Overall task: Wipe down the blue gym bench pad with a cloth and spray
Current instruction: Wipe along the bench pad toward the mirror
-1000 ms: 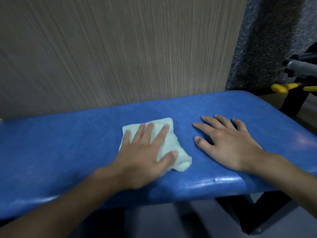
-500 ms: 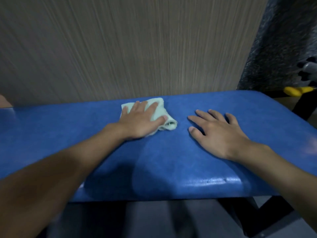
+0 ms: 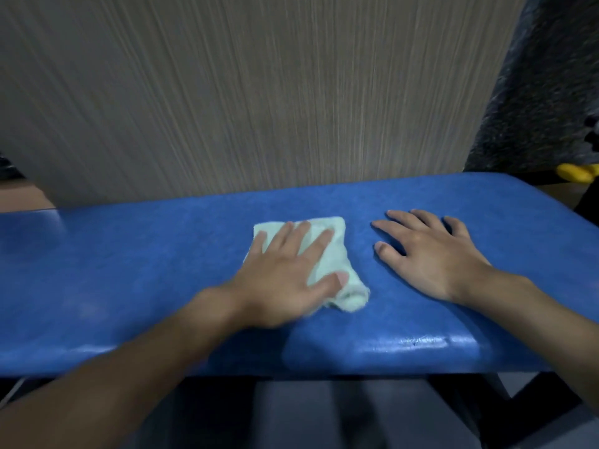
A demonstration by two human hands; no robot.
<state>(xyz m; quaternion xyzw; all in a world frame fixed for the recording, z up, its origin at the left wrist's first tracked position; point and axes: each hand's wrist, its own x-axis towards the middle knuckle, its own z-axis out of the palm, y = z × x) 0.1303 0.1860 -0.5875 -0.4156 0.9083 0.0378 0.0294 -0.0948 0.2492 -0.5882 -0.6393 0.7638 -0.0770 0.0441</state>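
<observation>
Two bare hands lie palm-down on the blue bench pad (image 3: 129, 270), which spans the frame as the worktop. Left hand (image 3: 285, 280): flat and spread open, fingers (image 3: 319, 246) extended forward over a pale green cloth (image 3: 334, 254), thumb pressing the cloth's near right part; palm covers the cloth's left half, nothing gripped, only pressed down. Cloth sits folded near the pad's middle, its far edge square, its near right corner bunched into a small roll beyond the thumb. Left forearm runs in from the lower left, reaching diagonally across the pad's front edge. Right hand (image 3: 431, 257): also open and flat, fingers splayed and angled toward upper left, touching bare pad just to the right of the cloth, apart from it; holds nothing. Right forearm enters from the lower right. Glossy highlights show on the pad's front edge below the right hand. Behind the pad stands a grey-brown striated wall panel (image 3: 259, 92); a yellow part (image 3: 577, 172) of some equipment shows at far right. No spray bottle visible.
</observation>
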